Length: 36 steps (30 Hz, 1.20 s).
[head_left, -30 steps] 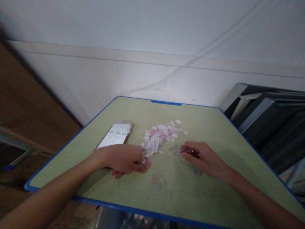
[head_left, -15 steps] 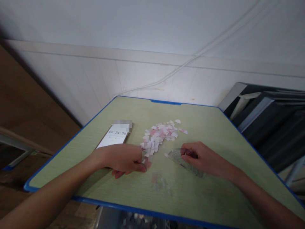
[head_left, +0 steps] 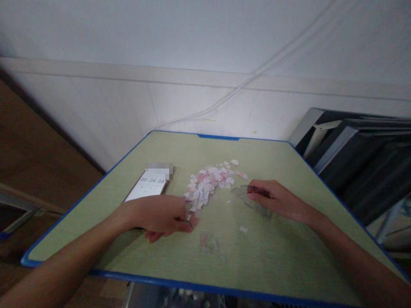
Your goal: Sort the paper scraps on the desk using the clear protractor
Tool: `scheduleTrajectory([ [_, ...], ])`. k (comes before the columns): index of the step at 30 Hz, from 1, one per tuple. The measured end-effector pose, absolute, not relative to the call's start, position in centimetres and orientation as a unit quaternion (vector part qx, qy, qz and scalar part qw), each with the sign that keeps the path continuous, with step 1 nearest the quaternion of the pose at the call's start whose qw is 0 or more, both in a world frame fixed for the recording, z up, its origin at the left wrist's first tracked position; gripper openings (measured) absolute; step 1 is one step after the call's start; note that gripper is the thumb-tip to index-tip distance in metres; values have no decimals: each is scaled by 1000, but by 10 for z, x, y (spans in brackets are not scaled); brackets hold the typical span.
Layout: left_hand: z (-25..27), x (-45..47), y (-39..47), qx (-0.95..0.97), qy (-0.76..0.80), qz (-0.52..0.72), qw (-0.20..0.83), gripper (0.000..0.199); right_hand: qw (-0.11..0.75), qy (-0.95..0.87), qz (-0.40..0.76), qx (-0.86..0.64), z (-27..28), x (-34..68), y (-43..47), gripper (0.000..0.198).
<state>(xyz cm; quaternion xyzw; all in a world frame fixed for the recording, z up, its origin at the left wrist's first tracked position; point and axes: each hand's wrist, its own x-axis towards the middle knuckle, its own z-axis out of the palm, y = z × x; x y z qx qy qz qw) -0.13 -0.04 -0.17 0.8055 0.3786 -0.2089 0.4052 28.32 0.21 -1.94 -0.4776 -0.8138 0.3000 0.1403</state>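
Observation:
My right hand (head_left: 268, 196) is closed on a clear plastic protractor (head_left: 244, 194), tilted over the tabletop to the right of the paper pile. White and pink paper scraps (head_left: 208, 184) lie in a long curved heap in the middle. At the heap's near left end, my left hand (head_left: 163, 216) is closed in a pinch on a thin clear piece (head_left: 190, 224), mostly hidden by the fingers. A few faint, blurred scraps (head_left: 210, 246) lie closer to me. A single white scrap (head_left: 243, 229) rests below the protractor.
A phone (head_left: 149, 182) showing a timer lies beside my left wrist, partly covered by it. The pale green table (head_left: 263, 154) has a blue rim and stands against the wall. Dark folded panels (head_left: 362, 158) lean at the right. A container of scraps (head_left: 186, 295) is below the front edge.
The protractor in my right hand has moved up and away from me. Loose white scraps now show near it on the tabletop. My left hand stays by the heap; the view has shifted slightly.

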Motion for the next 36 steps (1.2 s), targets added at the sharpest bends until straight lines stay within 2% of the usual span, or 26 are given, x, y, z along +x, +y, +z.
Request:
scheduleTrajectory([
  [5, -1, 0, 0, 802, 380, -217, 407, 41, 119, -845, 250, -458, -21, 272, 0, 22],
  [12, 1, 0, 0, 798, 394, -229, 394, 43, -7, -868, 358, -345, -8, 278, -13, 20],
  [17, -2, -2, 1, 798, 383, -224, 407, 44, -41, -854, 408, -319, -2, 279, -20, 18],
  [30, -1, -2, 0, 792, 387, -218, 419, 43, -147, -819, 455, -317, 2, 281, -30, 23],
  [33, -3, -4, 0, 794, 383, -213, 421, 41, -121, -815, 476, -306, 6, 280, -29, 20],
  [36, -3, -3, 0, 796, 381, -215, 419, 42, -11, -847, 420, -326, 4, 276, -25, 15],
])
